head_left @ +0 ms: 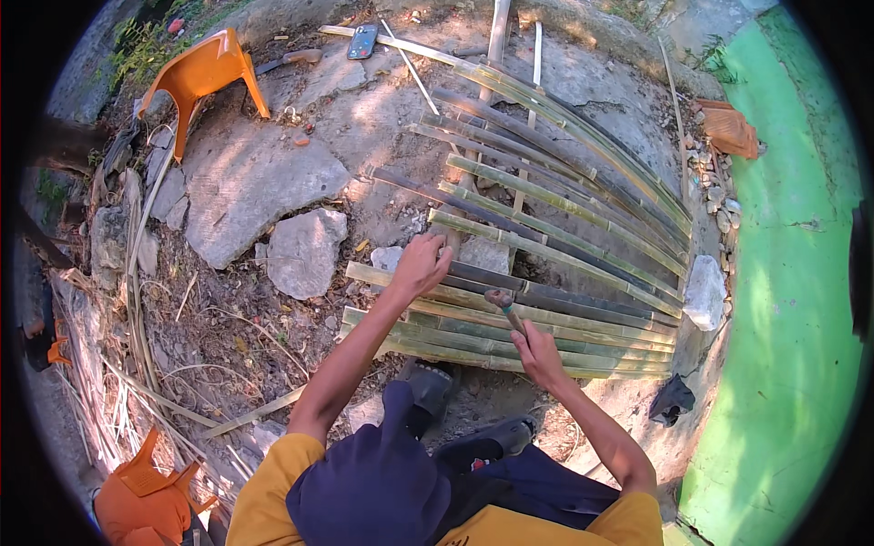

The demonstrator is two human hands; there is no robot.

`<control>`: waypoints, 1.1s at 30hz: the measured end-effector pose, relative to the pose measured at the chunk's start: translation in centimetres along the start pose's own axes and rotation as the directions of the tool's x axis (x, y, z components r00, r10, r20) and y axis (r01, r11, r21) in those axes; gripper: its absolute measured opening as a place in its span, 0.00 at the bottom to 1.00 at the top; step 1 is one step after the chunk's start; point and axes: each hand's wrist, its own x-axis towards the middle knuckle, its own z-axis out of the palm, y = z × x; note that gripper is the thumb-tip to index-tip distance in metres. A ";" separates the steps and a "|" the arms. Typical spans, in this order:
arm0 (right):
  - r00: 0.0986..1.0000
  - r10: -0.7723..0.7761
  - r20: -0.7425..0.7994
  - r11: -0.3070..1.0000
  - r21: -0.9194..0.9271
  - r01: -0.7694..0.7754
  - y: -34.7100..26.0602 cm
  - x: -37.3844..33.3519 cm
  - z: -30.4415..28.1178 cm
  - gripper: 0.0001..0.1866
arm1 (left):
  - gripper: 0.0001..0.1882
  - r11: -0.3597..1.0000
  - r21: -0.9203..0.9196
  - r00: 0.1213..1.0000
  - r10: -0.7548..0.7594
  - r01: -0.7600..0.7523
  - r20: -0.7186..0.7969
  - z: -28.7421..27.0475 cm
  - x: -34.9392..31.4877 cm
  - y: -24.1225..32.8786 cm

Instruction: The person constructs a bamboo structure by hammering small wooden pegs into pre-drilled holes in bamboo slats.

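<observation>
My left hand is closed at the left end of a dark bamboo slat. Its fingertips are pressed together, and whatever they pinch is too small or hidden to make out. In my right hand is a hammer, gripped by its handle, its head raised over the nearer slats. Long green and dark bamboo slats lie side by side, fanned out across crosswise bamboo poles. Several pale green slats lie closest to my feet.
An orange plastic chair stands at the far left, near a knife and a phone. Flat rocks lie left of the slats. A white stone sits at their right ends, beside a green surface.
</observation>
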 end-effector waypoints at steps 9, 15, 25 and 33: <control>0.990 -0.102 -0.096 0.993 0.047 0.107 -0.3 4.0 2.2 0.12 | 0.10 0.959 0.199 0.979 -0.194 0.204 -0.067 1.5 0.3 -1.0; 0.899 -0.428 0.093 0.836 -0.338 0.433 0.8 9.5 -1.5 0.10 | 0.13 0.949 0.235 0.977 -0.205 0.211 -0.050 1.2 0.7 -0.8; 0.556 -0.598 0.577 0.448 -0.334 0.829 -0.5 16.0 -3.8 0.09 | 0.16 0.949 0.214 0.965 -0.253 0.232 0.075 0.2 0.1 -0.9; 0.498 -0.501 0.708 0.357 -0.355 0.864 0.2 18.8 -5.2 0.08 | 0.15 0.942 0.182 0.946 -0.304 0.281 0.114 -0.4 0.9 -0.8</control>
